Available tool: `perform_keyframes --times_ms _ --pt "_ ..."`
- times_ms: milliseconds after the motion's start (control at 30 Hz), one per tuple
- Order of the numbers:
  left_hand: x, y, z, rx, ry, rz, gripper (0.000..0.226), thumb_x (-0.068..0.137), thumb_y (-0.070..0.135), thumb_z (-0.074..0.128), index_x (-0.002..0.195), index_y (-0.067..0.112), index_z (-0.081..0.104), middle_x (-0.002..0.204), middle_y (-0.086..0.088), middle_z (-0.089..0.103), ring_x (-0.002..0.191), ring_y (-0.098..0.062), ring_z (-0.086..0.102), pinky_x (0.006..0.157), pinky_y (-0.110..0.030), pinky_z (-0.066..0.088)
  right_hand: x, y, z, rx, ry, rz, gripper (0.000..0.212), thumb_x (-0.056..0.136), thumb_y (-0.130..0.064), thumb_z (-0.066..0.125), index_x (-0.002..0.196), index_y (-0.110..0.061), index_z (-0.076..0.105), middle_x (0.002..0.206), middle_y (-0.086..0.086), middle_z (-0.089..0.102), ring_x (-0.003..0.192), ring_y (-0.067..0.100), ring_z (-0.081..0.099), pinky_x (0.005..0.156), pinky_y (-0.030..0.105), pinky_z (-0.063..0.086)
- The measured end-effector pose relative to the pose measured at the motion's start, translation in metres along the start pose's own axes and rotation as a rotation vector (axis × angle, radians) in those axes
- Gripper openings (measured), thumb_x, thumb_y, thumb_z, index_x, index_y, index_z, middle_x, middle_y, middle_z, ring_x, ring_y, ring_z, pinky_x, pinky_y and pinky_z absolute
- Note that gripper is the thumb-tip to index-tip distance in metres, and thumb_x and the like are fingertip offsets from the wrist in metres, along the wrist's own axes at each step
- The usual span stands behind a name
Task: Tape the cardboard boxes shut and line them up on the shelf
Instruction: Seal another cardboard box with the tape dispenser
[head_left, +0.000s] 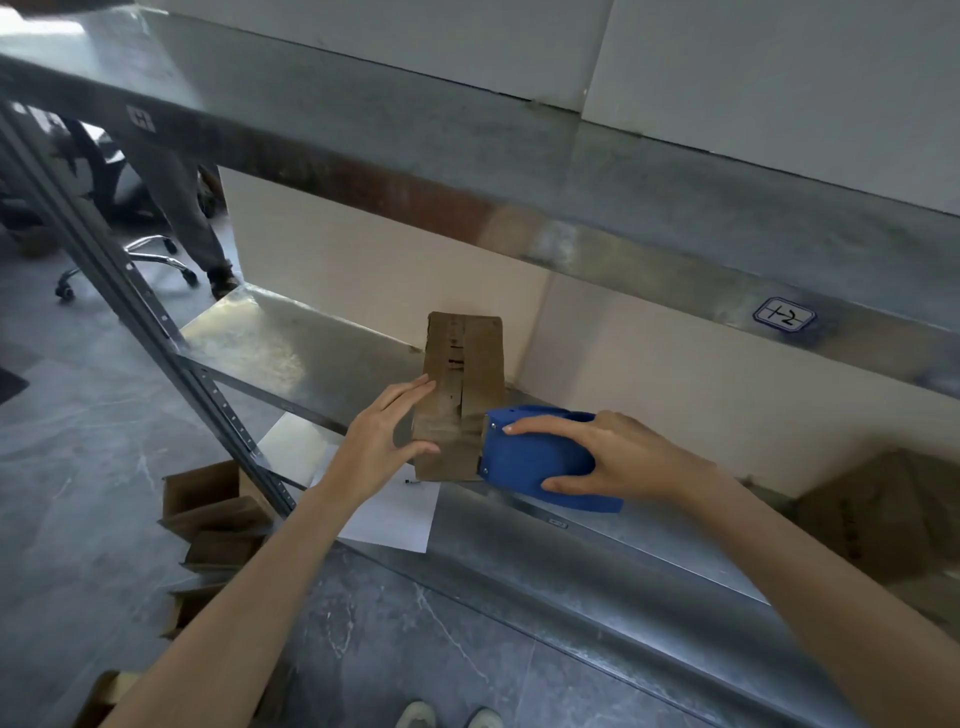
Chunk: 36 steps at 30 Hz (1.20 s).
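A small brown cardboard box (462, 374) lies on the metal shelf (291, 348), its long side running away from me, with a strip of brown tape down the top seam. My left hand (384, 436) steadies its left side, fingers straight along the flank and thumb against the near end. My right hand (613, 457) grips a blue tape dispenser (530, 457) whose front edge meets the box's near right corner. A second cardboard box (872, 514) sits on the shelf at the far right, blurred.
An upper shelf beam (571, 208) overhangs the box. Several flat or open cardboard boxes (213, 514) lie on the floor at lower left beside the shelf upright (156, 332). A white sheet (395, 514) lies under the shelf. A person's legs and an office chair stand at far left.
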<state>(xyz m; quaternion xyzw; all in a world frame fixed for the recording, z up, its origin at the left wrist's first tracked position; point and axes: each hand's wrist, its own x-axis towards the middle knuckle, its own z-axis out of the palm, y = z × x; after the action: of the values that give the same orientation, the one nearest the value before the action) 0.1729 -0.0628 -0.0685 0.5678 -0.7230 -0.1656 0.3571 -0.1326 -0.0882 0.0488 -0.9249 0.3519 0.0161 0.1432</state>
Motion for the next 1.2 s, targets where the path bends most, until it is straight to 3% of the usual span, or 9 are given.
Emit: perform_keyframes --times_ms 100,200,267,400,500,600,733,867,1200 --pt "0.0 0.001 -0.001 -0.003 0.004 -0.001 0.081 0.073 0.04 0.08 0.145 0.021 0.048 0.145 0.011 0.047 0.127 0.002 0.044 0.108 -0.029 0.044 -0.019 0.018 -0.005 -0.02 0.008 0.042 0.062 0.09 -0.05 0.061 0.139 -0.062 0.025 0.052 -0.01 0.047 0.056 0.004 0.049 0.052 0.016 0.029" --pt "0.002 0.004 0.0 0.002 0.002 -0.008 0.081 0.072 0.042 0.078 0.145 0.022 0.047 0.142 0.016 0.044 0.127 0.005 0.041 0.11 -0.025 0.037 -0.035 0.022 -0.01 -0.006 -0.019 0.063 0.061 0.091 -0.048 0.061 0.137 -0.063 0.023 0.072 -0.047 0.046 0.067 -0.008 0.05 0.052 0.016 0.026" --pt "0.002 0.004 0.001 0.019 -0.004 -0.014 0.081 0.072 0.043 0.077 0.145 0.022 0.047 0.141 0.018 0.042 0.126 0.005 0.04 0.11 -0.024 0.035 -0.037 0.018 -0.011 -0.017 -0.014 0.071 0.061 0.091 -0.049 0.06 0.139 -0.062 0.025 0.075 -0.05 0.043 0.069 -0.009 0.05 0.053 0.015 0.026" --pt "0.001 0.002 0.0 0.035 -0.003 -0.01 0.082 0.073 0.042 0.079 0.145 0.021 0.047 0.142 0.014 0.045 0.126 0.003 0.041 0.11 -0.026 0.036 -0.042 0.019 -0.01 -0.013 0.004 0.069 0.061 0.09 -0.049 0.061 0.141 -0.058 0.028 0.072 -0.044 0.047 0.066 -0.006 0.05 0.052 0.015 0.027" --pt "0.003 0.003 0.0 0.044 -0.004 -0.007 0.083 0.072 0.043 0.078 0.145 0.02 0.046 0.144 0.006 0.049 0.125 0.0 0.042 0.109 -0.029 0.038 -0.046 0.02 -0.009 -0.003 0.035 0.07 0.061 0.089 -0.049 0.062 0.14 -0.059 0.03 0.053 -0.01 0.046 0.062 -0.002 0.049 0.053 0.015 0.027" --pt "0.003 0.005 -0.001 0.049 -0.001 -0.014 0.083 0.072 0.046 0.075 0.145 0.02 0.046 0.144 0.004 0.049 0.124 0.0 0.041 0.108 -0.03 0.038 -0.04 0.019 -0.006 -0.031 0.06 0.091 0.062 0.09 -0.05 0.06 0.139 -0.062 0.025 0.053 -0.012 0.037 0.052 0.005 0.043 0.055 0.018 0.032" --pt "0.003 0.006 -0.001 0.036 -0.004 -0.03 0.085 0.072 0.044 0.077 0.147 0.019 0.044 0.145 0.002 0.049 0.126 -0.003 0.042 0.109 -0.032 0.037 -0.024 0.018 0.005 -0.065 0.056 0.144 0.064 0.091 -0.049 0.057 0.14 -0.062 0.019 0.065 -0.015 0.046 0.058 0.004 0.046 0.06 0.025 0.044" --pt "0.002 0.009 -0.001 0.002 -0.004 -0.019 0.086 0.072 0.044 0.077 0.147 0.018 0.043 0.144 0.001 0.05 0.128 -0.01 0.046 0.11 -0.032 0.037 -0.015 0.016 0.015 -0.091 0.084 0.159 0.064 0.09 -0.048 0.056 0.141 -0.058 0.018 0.081 -0.008 0.06 0.065 0.011 0.051 0.061 0.026 0.041" --pt "0.0 0.011 -0.001 -0.048 0.01 -0.056 0.088 0.07 0.044 0.077 0.148 0.019 0.043 0.139 0.002 0.054 0.126 -0.014 0.051 0.109 -0.033 0.041 0.004 -0.012 0.029 -0.232 0.128 0.212 0.063 0.092 -0.041 0.055 0.146 -0.045 0.022 0.058 -0.008 0.04 0.057 0.015 0.046 0.052 0.03 0.037"
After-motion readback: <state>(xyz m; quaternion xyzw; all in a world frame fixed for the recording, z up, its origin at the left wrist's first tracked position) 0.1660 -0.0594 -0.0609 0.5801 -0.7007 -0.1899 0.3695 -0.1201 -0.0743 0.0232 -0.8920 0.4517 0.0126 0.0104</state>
